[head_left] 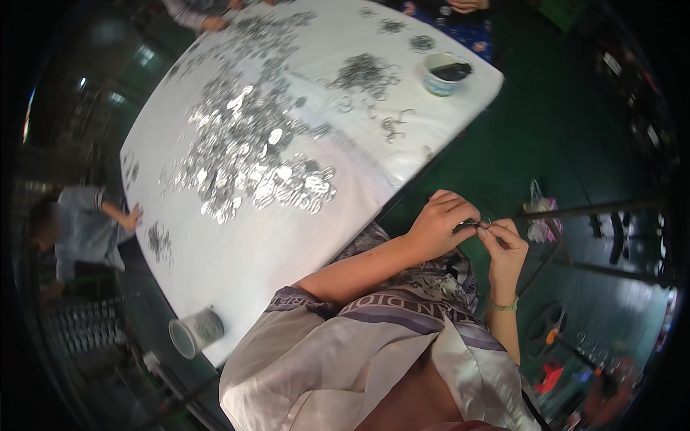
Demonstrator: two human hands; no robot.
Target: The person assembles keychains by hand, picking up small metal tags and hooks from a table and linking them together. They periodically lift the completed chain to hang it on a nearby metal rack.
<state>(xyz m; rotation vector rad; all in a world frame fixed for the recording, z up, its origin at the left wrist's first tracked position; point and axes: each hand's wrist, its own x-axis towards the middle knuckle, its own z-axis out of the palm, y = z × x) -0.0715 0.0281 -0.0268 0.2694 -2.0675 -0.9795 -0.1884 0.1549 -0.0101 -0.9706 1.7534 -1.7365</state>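
Off the table's near right edge, my left hand [440, 224] is closed, with a small dark shiny metal piece [466, 225] between thumb and fingers. Close against it, my right hand [506, 246] pinches at the end of that piece, and a thin tip sticks up by the fingertips. The fingers cover most of it, so its exact kind cannot be made out. To the left, a wide heap of flat, shiny oval metal pieces [248, 161] is spread over the white-covered table [287, 248].
A white tub [440, 85] with dark contents stands at the far right corner, near a pile of thin dark curved pieces [361, 74]. Another cup [195, 333] is at the near left edge. Co-workers' hands rest at the left [131, 218] and far edges [214, 23].
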